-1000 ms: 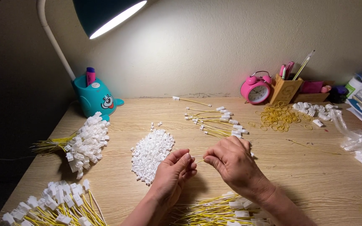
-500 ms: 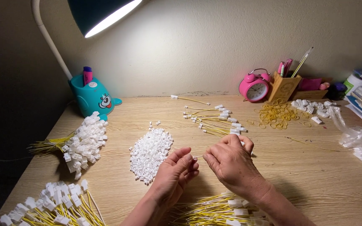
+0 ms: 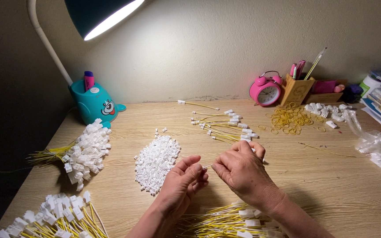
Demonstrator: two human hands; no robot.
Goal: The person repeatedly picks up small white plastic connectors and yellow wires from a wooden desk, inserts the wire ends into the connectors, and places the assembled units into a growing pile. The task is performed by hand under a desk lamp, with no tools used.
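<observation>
Two hands over the counter (image 3: 314,185), only the one head view to go on. Compared with a second ago barely anything has shifted: the hands have crept a touch closer together and sit a bit further from the person, and every pile is exactly where it was. So my read is that it's the same fiddly bit of work carrying on, not a new step.

Left hand (image 3: 179,185) has thumb and forefinger pinched together on something tiny and white, probably one of the little connector housings, though it's really too small to be sure. Right hand (image 3: 241,169) is curled, fingertips closed on the end of a thin wire (image 3: 207,166) that bridges the small gap between the two hands. That's where the piece being worked on is, right between the fingertips, just beside the loose white connector pile (image 3: 155,161).

Finished-looking yellow wires with white ends lie beyond the right hand (image 3: 223,128), another bundle (image 3: 84,150) sits off to the left, and rubber bands (image 3: 289,119) lie near the pink clock (image 3: 266,90).

Hard to make out: the right palm hides how the wire runs, the wire bundle under the wrists (image 3: 225,220) is cut off by the bottom edge, and so is the bunch at bottom left (image 3: 51,220).
</observation>
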